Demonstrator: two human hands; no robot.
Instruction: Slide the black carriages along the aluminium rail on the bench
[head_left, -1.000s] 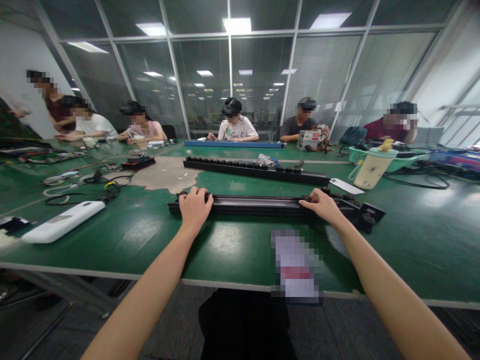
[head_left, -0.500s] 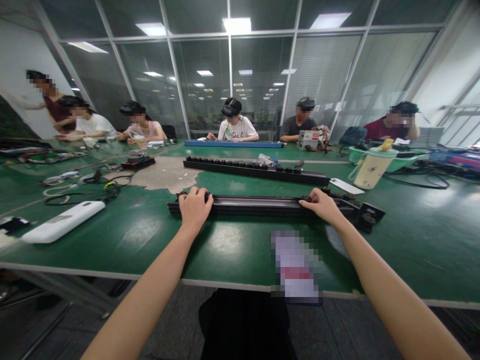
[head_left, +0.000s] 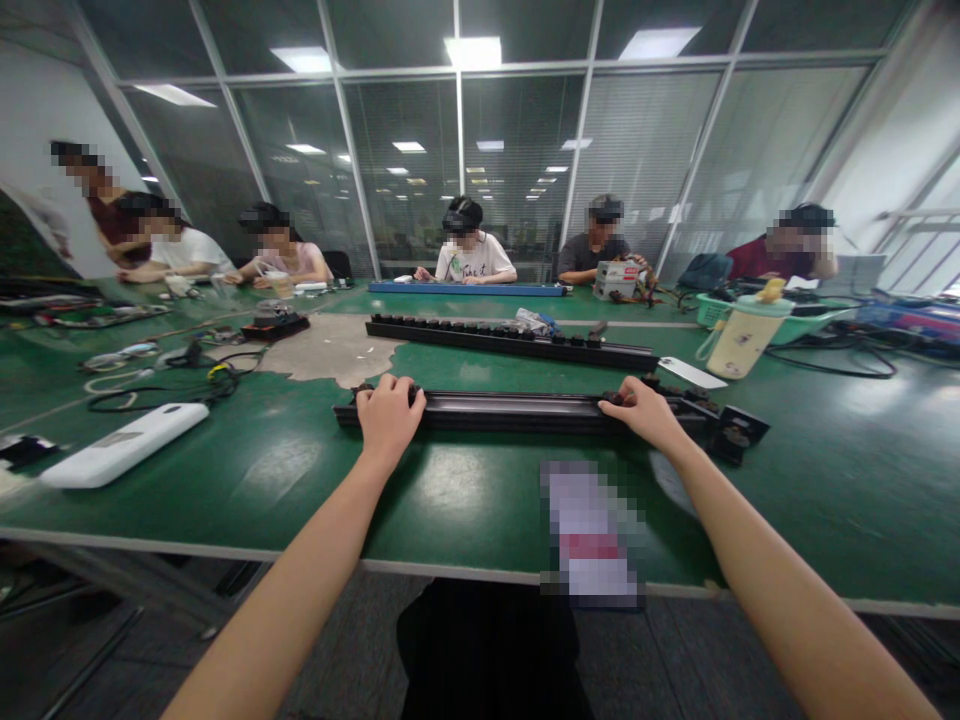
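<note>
A long black rail (head_left: 510, 408) with a shiny groove along its top lies crosswise on the green table in front of me. Near its left end, my left hand (head_left: 390, 415) has its fingers closed around a small black block (head_left: 412, 395) on the rail. Toward the other end, my right hand (head_left: 637, 408) pinches another small black block (head_left: 613, 398), mostly covered by the fingers. More dark pieces sit on the rail's right end, beside a black bracket-like part (head_left: 739, 433).
Behind lies a second black rail (head_left: 510, 342) bearing several black blocks. A blurred-out flat item (head_left: 592, 535) lies at the front edge, a white device (head_left: 127, 447) at left, a cup (head_left: 748, 335) and white phone (head_left: 691, 373) at right. Several people sit across the table (head_left: 465, 500).
Both hands and the rail stay in practically the same place. Across the table, a seated person's head at the right has dipped slightly.
</note>
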